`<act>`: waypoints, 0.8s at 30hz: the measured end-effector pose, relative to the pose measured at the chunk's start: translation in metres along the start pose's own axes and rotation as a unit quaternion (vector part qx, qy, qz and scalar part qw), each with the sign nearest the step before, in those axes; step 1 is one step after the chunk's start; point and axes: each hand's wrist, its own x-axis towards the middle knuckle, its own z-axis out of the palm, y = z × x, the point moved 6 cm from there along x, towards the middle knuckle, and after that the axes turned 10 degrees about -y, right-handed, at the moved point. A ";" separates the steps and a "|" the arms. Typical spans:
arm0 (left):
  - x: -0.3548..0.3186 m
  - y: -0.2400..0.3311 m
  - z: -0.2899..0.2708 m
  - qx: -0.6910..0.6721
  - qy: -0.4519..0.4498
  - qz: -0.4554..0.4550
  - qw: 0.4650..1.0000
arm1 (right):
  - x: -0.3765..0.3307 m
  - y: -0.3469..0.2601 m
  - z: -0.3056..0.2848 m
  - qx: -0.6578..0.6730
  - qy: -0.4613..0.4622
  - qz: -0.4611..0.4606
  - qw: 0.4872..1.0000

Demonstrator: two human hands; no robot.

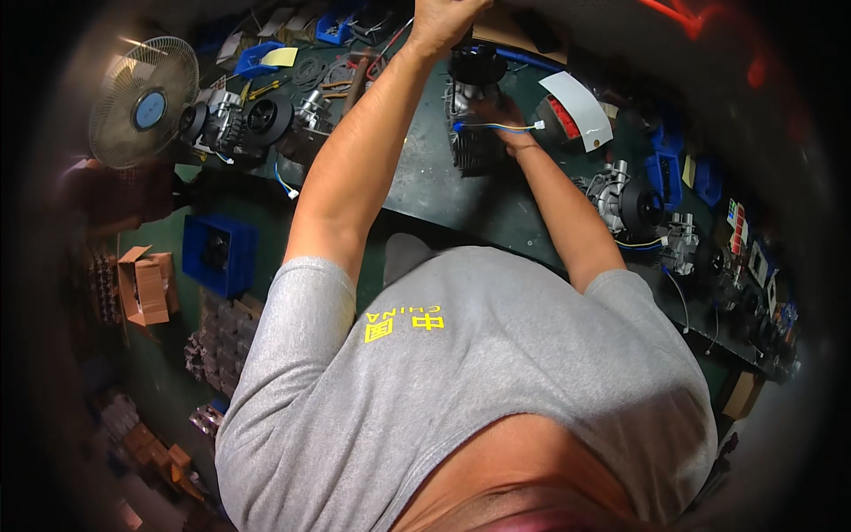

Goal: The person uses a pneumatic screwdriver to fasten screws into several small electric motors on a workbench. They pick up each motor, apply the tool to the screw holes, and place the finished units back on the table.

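A finned dark metal unit with a black round fan on top, a motor or blower assembly (pixel 463 146), stands on the dark green workbench (pixel 425 191). My right hand (pixel 507 122) grips its right side, its fingers partly in shadow against the metal. A blue and yellow cable with a white plug (pixel 538 125) sticks out from the unit to the right, over that hand. My left hand (pixel 445 25) is raised at the upper edge, above and left of the unit. Its fingers run out of view, so what they hold, if anything, is hidden.
Similar assemblies stand at left (pixel 217 124) and right (pixel 612 199), with loose cables over the bench edge. A fan (pixel 149 111) stands far left. A white sheet (pixel 576 106) leans over a red part. Below left are a blue crate (pixel 219 255) and a cardboard box (pixel 144 288).
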 end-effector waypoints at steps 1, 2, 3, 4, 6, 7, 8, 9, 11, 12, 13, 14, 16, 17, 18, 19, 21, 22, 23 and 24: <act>-0.001 0.000 0.002 -0.027 0.013 0.018 0.999 | 0.000 0.000 0.000 0.020 -0.003 0.004 1.000; -0.001 0.000 0.002 -0.053 0.027 0.035 0.998 | -0.001 -0.002 -0.001 0.009 0.007 0.001 1.000; -0.002 0.000 0.003 -0.049 0.020 0.018 0.998 | -0.003 -0.005 0.000 0.000 0.016 -0.001 1.000; -0.003 0.002 0.002 -0.044 0.014 0.001 0.999 | -0.005 -0.008 0.000 -0.009 0.024 -0.003 1.000; -0.003 0.001 0.003 -0.034 0.008 -0.017 0.999 | -0.005 -0.004 -0.002 -0.014 0.028 -0.001 0.999; -0.002 0.000 0.005 -0.029 0.008 -0.017 0.999 | -0.006 -0.002 -0.005 -0.017 0.033 0.000 0.999; -0.002 0.000 0.007 -0.024 0.007 -0.017 1.000 | -0.007 -0.001 -0.008 -0.022 0.035 0.002 0.999; -0.003 0.001 0.003 -0.027 0.002 -0.022 0.999 | -0.009 -0.008 -0.004 -0.024 0.028 0.002 0.999; -0.007 0.005 -0.003 -0.035 -0.010 -0.034 0.999 | -0.010 -0.014 0.004 -0.015 0.020 0.001 1.000; -0.007 0.006 -0.003 -0.027 -0.001 -0.032 0.999 | -0.010 -0.014 0.004 -0.004 0.024 0.000 1.000; -0.007 0.007 -0.004 -0.019 0.009 -0.030 0.999 | -0.009 -0.014 0.004 0.007 0.027 -0.001 1.000; -0.007 0.008 -0.005 -0.011 0.019 -0.028 0.999 | -0.007 -0.012 0.004 -0.001 0.029 0.002 1.000; -0.004 0.003 0.002 -0.023 0.003 -0.031 0.999 | -0.006 -0.003 -0.006 -0.015 0.045 0.011 0.999; -0.003 0.001 0.005 -0.029 -0.005 -0.032 0.999 | -0.006 0.003 -0.010 -0.005 0.050 0.015 0.999; -0.004 0.001 0.002 -0.026 -0.002 -0.029 0.999 | -0.004 0.004 -0.008 0.007 0.047 0.017 0.999; -0.004 0.002 0.000 -0.024 0.001 -0.025 0.999 | -0.003 0.006 -0.006 0.018 0.044 0.019 0.999; -0.005 0.003 -0.002 -0.023 0.000 -0.026 0.999 | 0.002 0.008 -0.005 -0.005 0.042 0.020 0.999; -0.006 0.005 -0.001 -0.025 -0.003 -0.030 0.999 | 0.003 0.009 -0.006 -0.017 0.042 0.021 0.999; -0.006 0.006 0.000 -0.026 -0.005 -0.035 0.999 | 0.003 0.011 -0.007 -0.011 0.039 0.022 0.999; -0.007 0.006 -0.002 -0.023 -0.005 -0.028 0.999 | -0.001 0.003 -0.004 -0.005 0.035 0.023 0.999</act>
